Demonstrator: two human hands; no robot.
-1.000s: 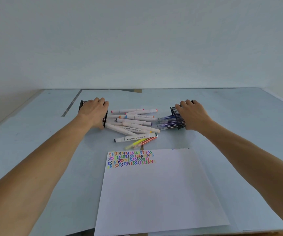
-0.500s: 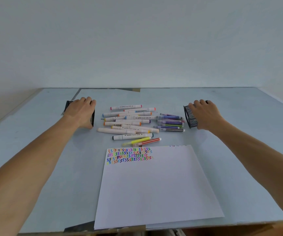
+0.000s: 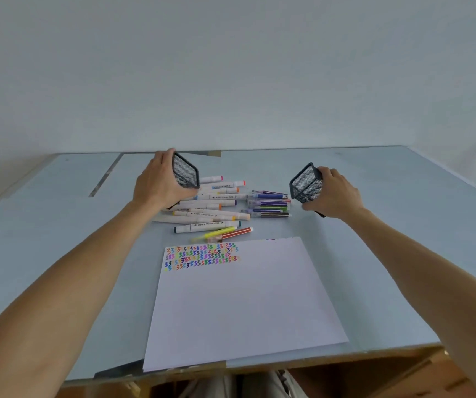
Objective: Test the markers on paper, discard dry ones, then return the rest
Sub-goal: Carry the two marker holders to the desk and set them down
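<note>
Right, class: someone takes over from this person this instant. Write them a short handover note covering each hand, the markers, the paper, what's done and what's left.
Left hand grips one black mesh holder, tilted with its opening toward the markers. Right hand grips the second mesh holder, also tilted, opening facing inward.
White-barrelled markers lie loose on the table between the holders; thin coloured pens lie beside them, with a yellow and a red one nearer the paper.
Done: rows of coloured test squiggles along the paper's top.
Left: both holders look empty, so the pens still need returning. Which are dry cannot be told.
</note>
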